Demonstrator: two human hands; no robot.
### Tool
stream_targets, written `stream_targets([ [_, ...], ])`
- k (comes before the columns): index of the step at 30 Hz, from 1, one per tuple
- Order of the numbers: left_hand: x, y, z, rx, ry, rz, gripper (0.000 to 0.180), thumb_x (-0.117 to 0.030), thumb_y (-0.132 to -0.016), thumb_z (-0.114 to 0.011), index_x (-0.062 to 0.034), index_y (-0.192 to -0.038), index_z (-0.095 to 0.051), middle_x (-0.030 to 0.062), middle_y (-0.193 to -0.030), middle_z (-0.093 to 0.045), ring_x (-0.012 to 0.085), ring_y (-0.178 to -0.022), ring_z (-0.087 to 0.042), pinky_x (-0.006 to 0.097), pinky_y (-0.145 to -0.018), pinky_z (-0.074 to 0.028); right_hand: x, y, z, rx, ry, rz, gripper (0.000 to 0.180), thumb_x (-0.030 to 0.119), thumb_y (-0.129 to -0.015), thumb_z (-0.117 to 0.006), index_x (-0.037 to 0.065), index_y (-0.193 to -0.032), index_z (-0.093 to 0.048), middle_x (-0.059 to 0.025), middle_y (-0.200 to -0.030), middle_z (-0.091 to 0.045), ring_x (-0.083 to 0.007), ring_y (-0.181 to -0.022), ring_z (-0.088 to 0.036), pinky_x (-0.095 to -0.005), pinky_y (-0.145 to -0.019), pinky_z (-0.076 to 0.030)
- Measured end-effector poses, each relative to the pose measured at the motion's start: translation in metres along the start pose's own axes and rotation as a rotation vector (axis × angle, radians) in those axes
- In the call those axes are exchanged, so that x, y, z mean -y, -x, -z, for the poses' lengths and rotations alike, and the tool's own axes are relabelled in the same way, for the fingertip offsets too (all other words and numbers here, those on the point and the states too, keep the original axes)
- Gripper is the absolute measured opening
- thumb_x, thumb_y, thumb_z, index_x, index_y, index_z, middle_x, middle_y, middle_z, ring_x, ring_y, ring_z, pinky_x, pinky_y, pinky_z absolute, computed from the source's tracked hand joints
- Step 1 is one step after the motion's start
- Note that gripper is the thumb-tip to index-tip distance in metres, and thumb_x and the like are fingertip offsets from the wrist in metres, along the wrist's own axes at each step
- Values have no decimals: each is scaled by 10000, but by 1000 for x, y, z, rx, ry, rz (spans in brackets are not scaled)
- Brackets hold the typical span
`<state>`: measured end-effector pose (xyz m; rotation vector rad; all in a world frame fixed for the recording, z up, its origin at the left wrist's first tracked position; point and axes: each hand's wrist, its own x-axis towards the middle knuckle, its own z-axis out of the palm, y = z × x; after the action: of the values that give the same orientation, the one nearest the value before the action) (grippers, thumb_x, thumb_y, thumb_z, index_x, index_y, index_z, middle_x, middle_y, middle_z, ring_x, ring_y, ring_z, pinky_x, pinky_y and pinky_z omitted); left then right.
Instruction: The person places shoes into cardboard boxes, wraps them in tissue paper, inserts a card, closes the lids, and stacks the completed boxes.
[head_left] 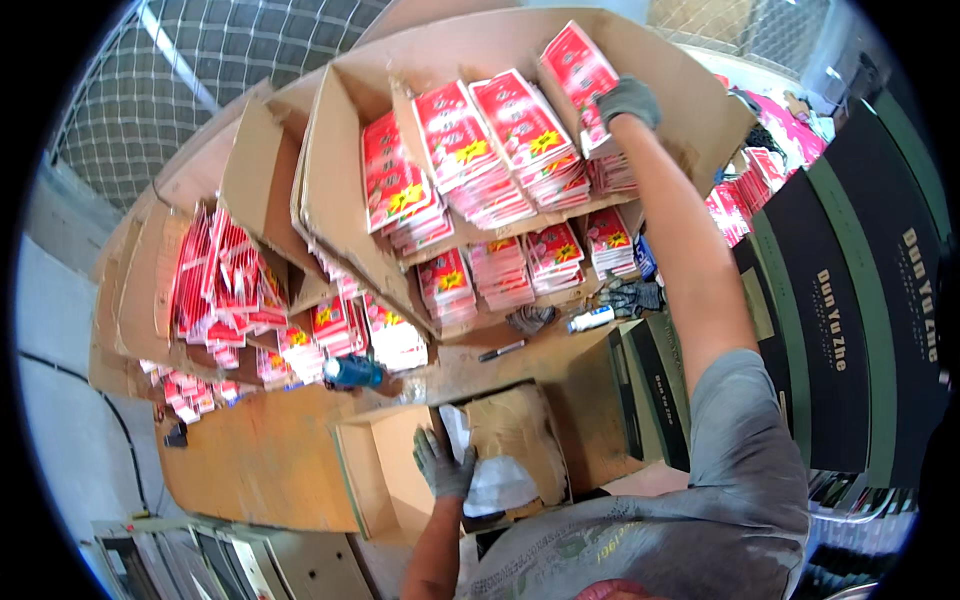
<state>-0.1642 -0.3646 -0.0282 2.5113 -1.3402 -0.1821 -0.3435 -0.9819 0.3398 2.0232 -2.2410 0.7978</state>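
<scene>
My right hand, in a grey glove, reaches up to the top cardboard shelf and grips a stack of red and white packets at its right end. My left hand, also gloved in grey, lies flat with fingers spread inside an open cardboard box below, on a white bag liner and brown paper. More stacks of the same red packets lean along the shelf to the left of the gripped one.
A lower shelf holds shorter packet stacks. Another cardboard bin of red packets stands at the left. On the wooden table lie a blue tape roll, a black pen, a white tube and spare gloves. Black cartons stand at the right.
</scene>
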Motion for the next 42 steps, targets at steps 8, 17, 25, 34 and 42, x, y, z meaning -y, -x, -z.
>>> stream_targets([
  [8, 4, 1, -5, -40, 26, 4, 1063, -613, -800, -685, 13, -1535, -240, 276, -1575, -272, 448, -1449, -274, 584, -1176, -194, -68, 274, -17, 67, -1638, 158, 380, 244, -909, -727, -11, -1165, -610, -107, -1125, -667, -186, -1001, -650, -347, -845, -540],
  [17, 6, 3, -5, -24, 70, 5, 1070, -581, -782, -715, 15, -1534, -242, 279, -1571, -265, 438, -1474, -221, 560, -1195, -153, -205, 637, -64, 1138, -925, -77, 469, 155, -963, -637, -40, -1357, -474, -128, -1162, -647, -158, -1078, -596, -328, -955, -488],
  [25, 18, 29, -3, -215, 281, -110, 708, -348, -877, -729, 31, -1412, -462, 243, -1447, -464, 370, -1339, -442, 456, -1112, -345, -198, 610, -33, 716, -294, 343, 785, 338, -787, -737, 104, -1467, -424, -263, -1443, -409, -453, -1322, -402, -505, -1078, -374],
  [34, 45, 222, 47, 451, 1565, 1120, 479, -497, -983, -562, -64, -1160, -664, 136, -1129, -687, 267, -932, -641, 352, -801, -498, -216, 602, -83, 866, -377, 334, 1055, 449, -672, -849, 189, -1554, -332, -339, -1583, -119, -495, -1458, -216, -466, -1194, -266],
  [42, 73, 214, 1, -215, 1846, 798, 449, -44, -837, -635, 8, -1278, -567, 149, -1259, -635, 302, -1132, -631, 428, -964, -539, -218, 595, -71, 980, -300, 525, 936, 375, -657, -869, 293, -1494, -457, -350, -1602, -52, -472, -1487, -187, -450, -1196, -273],
])
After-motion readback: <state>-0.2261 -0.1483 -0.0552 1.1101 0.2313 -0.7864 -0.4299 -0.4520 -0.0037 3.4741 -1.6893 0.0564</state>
